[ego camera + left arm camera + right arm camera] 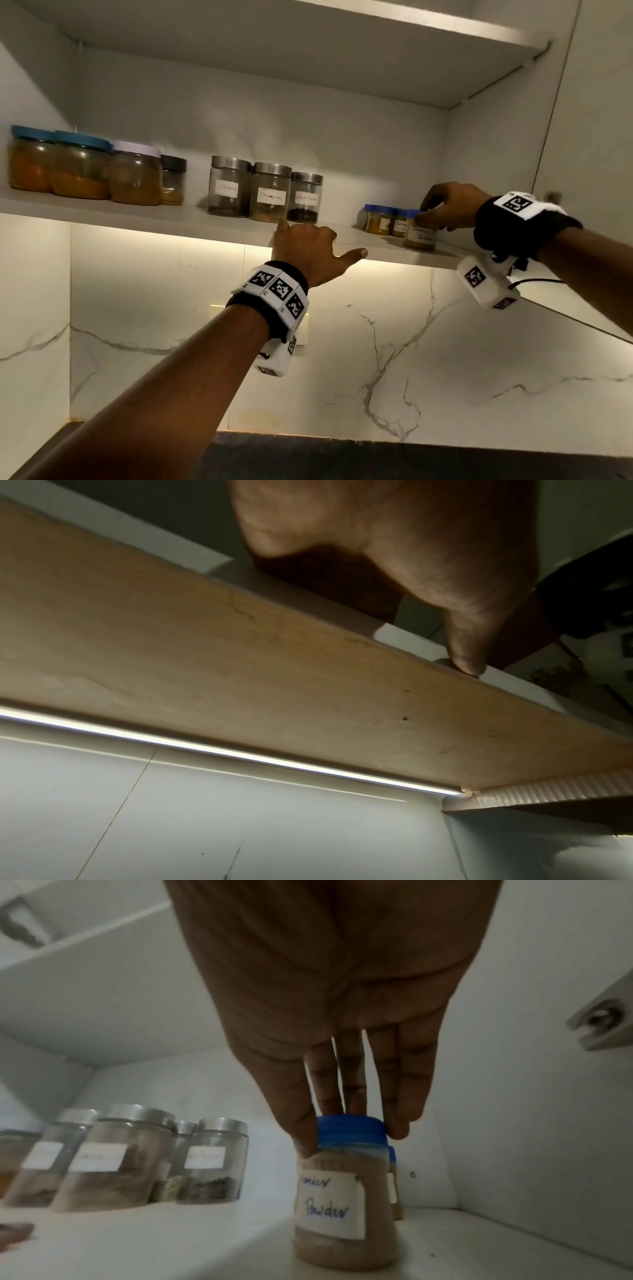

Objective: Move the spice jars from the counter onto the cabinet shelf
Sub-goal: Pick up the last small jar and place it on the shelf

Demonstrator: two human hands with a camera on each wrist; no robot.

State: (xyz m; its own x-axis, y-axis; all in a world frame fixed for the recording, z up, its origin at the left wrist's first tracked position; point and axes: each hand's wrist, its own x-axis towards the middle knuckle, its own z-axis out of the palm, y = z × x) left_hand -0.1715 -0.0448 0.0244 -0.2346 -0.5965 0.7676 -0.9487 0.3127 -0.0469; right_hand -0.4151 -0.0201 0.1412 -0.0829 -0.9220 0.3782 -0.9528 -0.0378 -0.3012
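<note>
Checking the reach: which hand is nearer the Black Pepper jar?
Left. The left hand rests on the shelf edge just below the Black Pepper jar; the right hand is farther right.

We count 3 steel-lid jars (267, 192), 3 blue-cap spice jars (397, 222), 4 big jars (82, 168) far left, 2 hands (305, 246).

Your small spice jar (342, 1204) stood upright on the cabinet shelf (191, 219), blue cap on, tan powder inside, its white label reading "Powder". It sat at the shelf's 3 o'clock end, with 2 more blue-capped jars (387, 219) close at its 10 o'clock.
</note>
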